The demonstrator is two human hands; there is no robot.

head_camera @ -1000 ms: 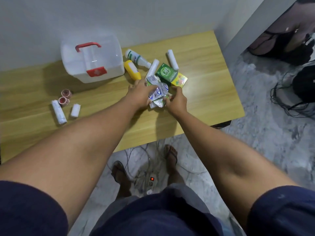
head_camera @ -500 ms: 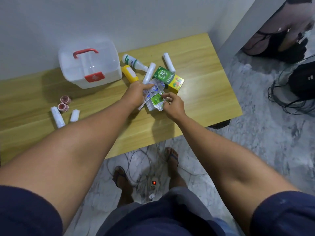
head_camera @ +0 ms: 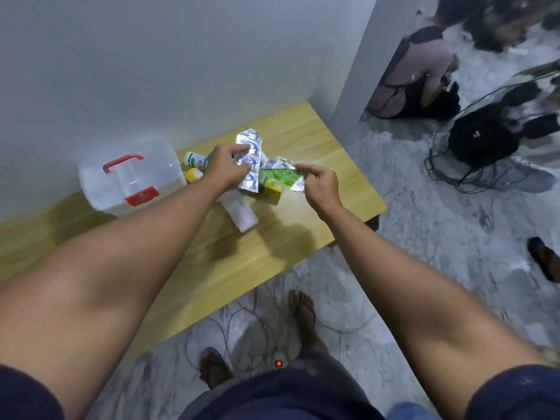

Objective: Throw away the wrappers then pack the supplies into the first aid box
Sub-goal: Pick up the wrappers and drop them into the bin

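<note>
Wooden tabletop against white wall, wrapper step in hand: left hand pinches crinkled silver-blue foil wrapper, right hand pinches green-silver foil wrapper, both lifted off table. Clear plastic red-handled first aid box closed. Next: bin, not visible

I am viewing a light wooden tabletop sitting against a white wall. Lying directly on it: a translucent first aid box with a red handle at rear left, a white bottle and a yellow bottle beside it, a white roll and a yellow-green carton nearer centre.
</note>
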